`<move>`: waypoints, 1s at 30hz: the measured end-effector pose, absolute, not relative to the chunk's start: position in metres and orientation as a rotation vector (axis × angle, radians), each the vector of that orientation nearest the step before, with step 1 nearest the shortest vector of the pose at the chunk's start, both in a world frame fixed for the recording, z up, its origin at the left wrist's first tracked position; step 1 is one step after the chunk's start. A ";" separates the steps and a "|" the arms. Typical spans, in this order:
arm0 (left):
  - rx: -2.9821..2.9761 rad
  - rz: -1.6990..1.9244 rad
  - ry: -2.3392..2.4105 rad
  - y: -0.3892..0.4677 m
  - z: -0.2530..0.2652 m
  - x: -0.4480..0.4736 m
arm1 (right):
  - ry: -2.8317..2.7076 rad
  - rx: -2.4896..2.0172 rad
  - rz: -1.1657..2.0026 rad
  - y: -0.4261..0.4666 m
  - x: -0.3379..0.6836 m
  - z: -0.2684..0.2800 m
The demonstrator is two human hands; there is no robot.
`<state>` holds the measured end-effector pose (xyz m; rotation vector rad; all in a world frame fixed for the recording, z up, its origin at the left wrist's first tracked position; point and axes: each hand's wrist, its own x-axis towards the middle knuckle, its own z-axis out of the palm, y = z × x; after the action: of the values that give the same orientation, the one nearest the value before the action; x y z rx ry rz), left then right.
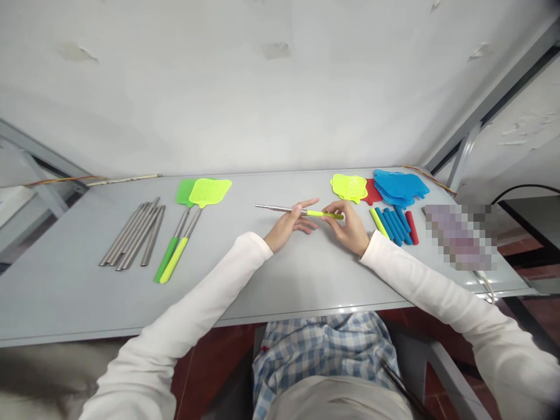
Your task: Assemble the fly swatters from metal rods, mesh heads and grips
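Note:
In the middle of the head view, above the table, a fly swatter handle (321, 214) lies nearly level. It is a thin metal rod with a yellow-green grip sleeve at its right part, and no swatter head on it. My left hand (286, 226) holds the metal part under its thumb, with some fingers stretched out to the right. My right hand (347, 226) pinches the yellow-green sleeve near its right end. Just right of that hand lie a yellow grip sleeve (379, 223), several blue grip sleeves (396, 224) and a red grip sleeve (412, 227).
Yellow (349, 187), red (371, 191) and blue swatter heads (400, 186) lie at the back right. On the left are a green fly swatter (168, 256), a yellow-green fly swatter (210, 192) and several metal tubes (133, 234). A blurred-out object (459, 236) sits far right.

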<state>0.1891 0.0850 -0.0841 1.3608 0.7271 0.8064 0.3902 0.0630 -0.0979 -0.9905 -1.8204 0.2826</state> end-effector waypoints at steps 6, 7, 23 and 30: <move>1.448 0.818 0.691 0.085 -0.086 0.190 | -1.870 -0.978 0.187 0.068 0.395 -0.092; 1.447 0.840 0.678 0.084 -0.085 0.190 | -1.875 -0.988 0.139 0.071 0.397 -0.090; 1.468 1.331 1.228 0.102 -0.065 0.162 | -2.027 -1.963 -0.329 0.088 0.417 -0.095; 2.465 0.700 1.615 0.089 -0.072 0.157 | -1.989 -1.970 -0.339 0.087 0.423 -0.067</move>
<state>0.1567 0.0890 -0.0723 2.4646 1.6147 0.7002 0.4233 0.0873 -0.0673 -1.9695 -1.9893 -0.3393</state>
